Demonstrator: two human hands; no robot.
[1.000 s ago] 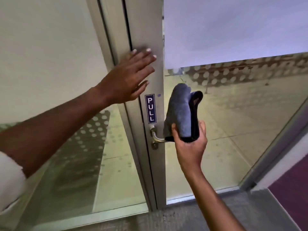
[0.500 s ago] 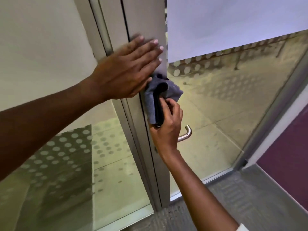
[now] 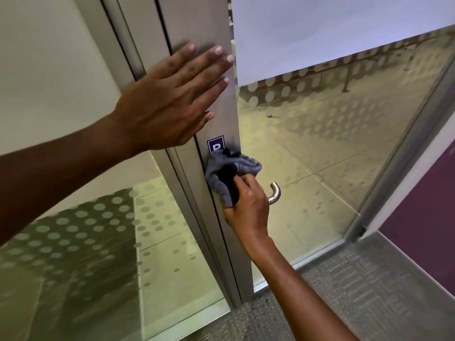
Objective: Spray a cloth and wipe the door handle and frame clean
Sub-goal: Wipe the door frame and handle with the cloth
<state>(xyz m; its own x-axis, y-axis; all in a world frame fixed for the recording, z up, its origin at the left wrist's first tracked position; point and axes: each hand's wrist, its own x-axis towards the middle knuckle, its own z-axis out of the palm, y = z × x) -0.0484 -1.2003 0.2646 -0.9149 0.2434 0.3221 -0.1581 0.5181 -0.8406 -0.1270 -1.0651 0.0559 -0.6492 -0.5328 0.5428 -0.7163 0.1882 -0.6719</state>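
Note:
My right hand grips a bunched grey cloth and presses it against the silver metal door frame, over the lower part of the blue PULL sticker. Only the sticker's top letter shows. The curved metal door handle pokes out just right of my right hand, mostly hidden behind it. My left hand lies flat on the frame above the sticker, fingers spread and pointing right. No spray bottle is in view.
The glass door panel with frosted dots swings to the right; a fixed glass panel stands on the left. Grey carpet covers the floor at the bottom, and a purple wall is at the far right.
My right hand carried the cloth from beside the handle up onto the frame, then slid it down over the PULL sticker. My left hand stayed flat on the frame.

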